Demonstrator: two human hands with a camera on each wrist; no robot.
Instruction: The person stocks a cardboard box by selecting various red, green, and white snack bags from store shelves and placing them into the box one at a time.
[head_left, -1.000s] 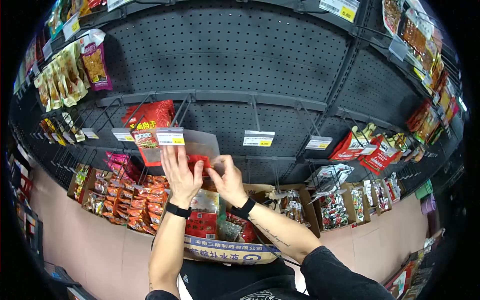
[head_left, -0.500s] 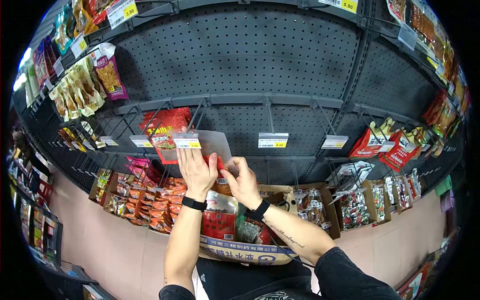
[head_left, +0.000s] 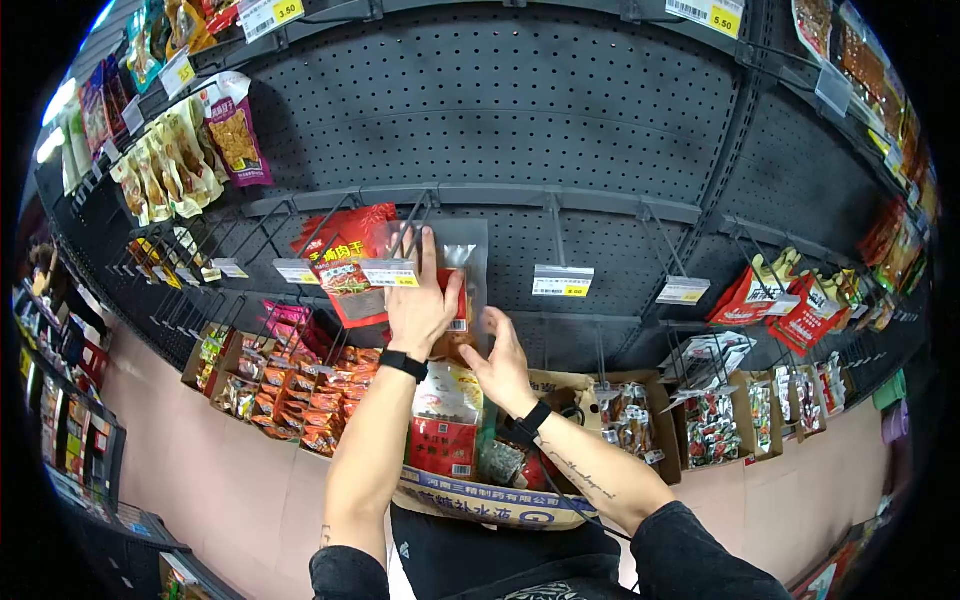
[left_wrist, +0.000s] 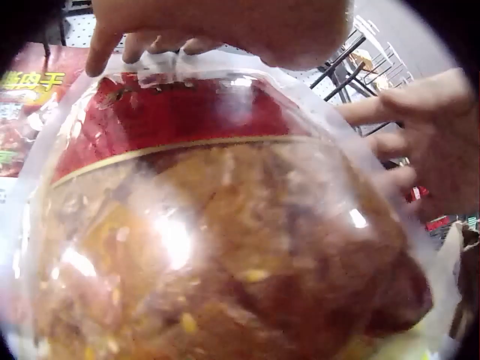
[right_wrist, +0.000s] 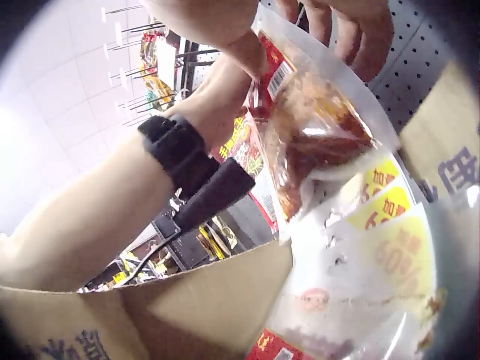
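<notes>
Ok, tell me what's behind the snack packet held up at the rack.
Through the clear top of the snack packet, the dark pegboard shows. Its filled lower part and the left hand cover the rest.

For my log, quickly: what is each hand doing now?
Left hand: holds the snack packet at its top.
Right hand: fingers pinch the same packet lower down.

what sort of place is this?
Most likely a shop's snack aisle: pegboard wall, yellow price tags, hanging snack bags. The left hand and right hand hold a clear packet above a cardboard box.
</notes>
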